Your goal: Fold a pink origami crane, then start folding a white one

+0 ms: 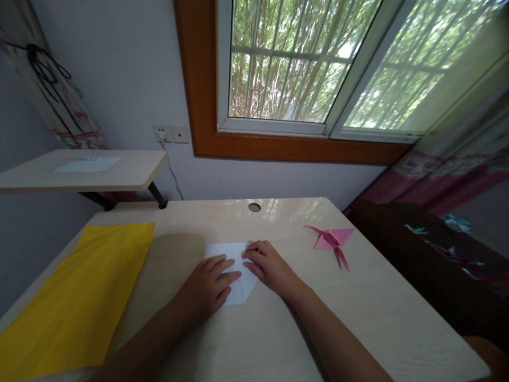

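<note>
A small white sheet of paper [238,292] lies on the wooden desk in front of me, with a crease down its middle and a slanted lower right edge. My left hand [210,284] rests on its left part, fingers spread and pressing it to the desk. At the paper's upper right edge is my right hand [270,265], its fingers bent and the thumb close to them, gripping the edge there. The fingers partly hide that edge.
To the left lies a large yellow sheet [87,297]. A pink folded paper piece [332,240] with dark pink strips sits to the right. A raised shelf [135,170] stands at back left. The desk [397,329] has a cable hole [254,207] near the window wall.
</note>
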Motion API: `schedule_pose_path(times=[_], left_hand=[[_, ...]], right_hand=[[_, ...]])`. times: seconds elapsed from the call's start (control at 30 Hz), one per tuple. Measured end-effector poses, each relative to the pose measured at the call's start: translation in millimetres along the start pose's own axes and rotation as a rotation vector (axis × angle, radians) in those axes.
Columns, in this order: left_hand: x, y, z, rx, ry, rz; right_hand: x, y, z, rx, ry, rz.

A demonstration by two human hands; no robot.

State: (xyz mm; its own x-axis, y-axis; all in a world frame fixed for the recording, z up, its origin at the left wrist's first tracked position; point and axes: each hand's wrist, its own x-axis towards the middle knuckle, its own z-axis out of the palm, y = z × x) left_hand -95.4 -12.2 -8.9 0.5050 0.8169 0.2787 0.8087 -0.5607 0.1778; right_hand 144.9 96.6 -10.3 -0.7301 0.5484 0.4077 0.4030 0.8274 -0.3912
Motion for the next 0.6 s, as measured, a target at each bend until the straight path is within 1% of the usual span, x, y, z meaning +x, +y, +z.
schedule_pose_path(times=[0.3,0.43,0.6], left_hand=[[-3,15,0.1,-0.029,-0.081,0.065],[-3,17,0.5,-0.037,-0.075,0.084],[-3,15,0.0,-0.048,-0.088,0.06]], right_hand=[[1,-2,-2,0.002,0.001,0.003],[1,0,0,-0.01,0.011,-0.007],[0,-2,-2,-0.031,0.046,-0.005]])
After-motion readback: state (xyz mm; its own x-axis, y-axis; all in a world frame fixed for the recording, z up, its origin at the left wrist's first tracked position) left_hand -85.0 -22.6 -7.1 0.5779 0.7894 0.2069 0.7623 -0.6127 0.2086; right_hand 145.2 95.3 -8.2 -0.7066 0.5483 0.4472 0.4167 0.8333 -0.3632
